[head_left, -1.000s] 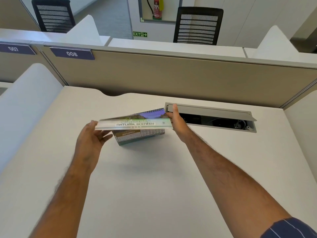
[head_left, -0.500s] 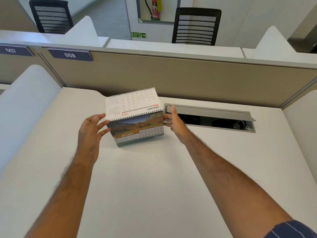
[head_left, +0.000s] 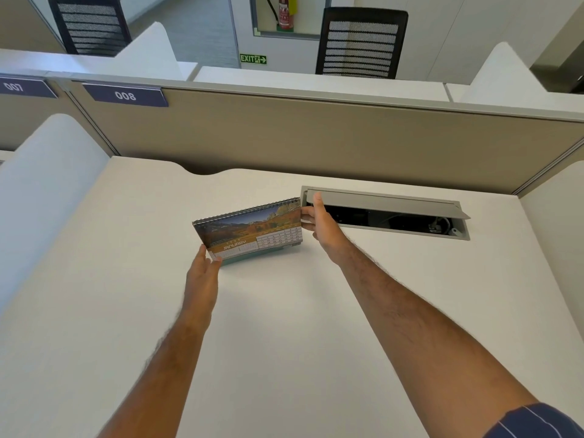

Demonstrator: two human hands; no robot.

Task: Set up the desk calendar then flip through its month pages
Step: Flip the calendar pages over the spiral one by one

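A spiral-bound desk calendar stands tent-like on the white desk, its January page with a mountain landscape facing me. My right hand holds the calendar's right edge, fingers against the side near the spiral. My left hand reaches the lower left corner of the January page, fingers extended and touching it. The back side of the calendar is hidden.
An open grey cable hatch with wires inside lies just right of the calendar. A beige partition with label 008 bounds the desk behind. White side dividers stand left and right. Black chairs stand beyond.
The cover page, lifted level a second ago, has swung up and over the spiral to the back. The January page now shows. My left hand moved right and down to the page's lower left corner.
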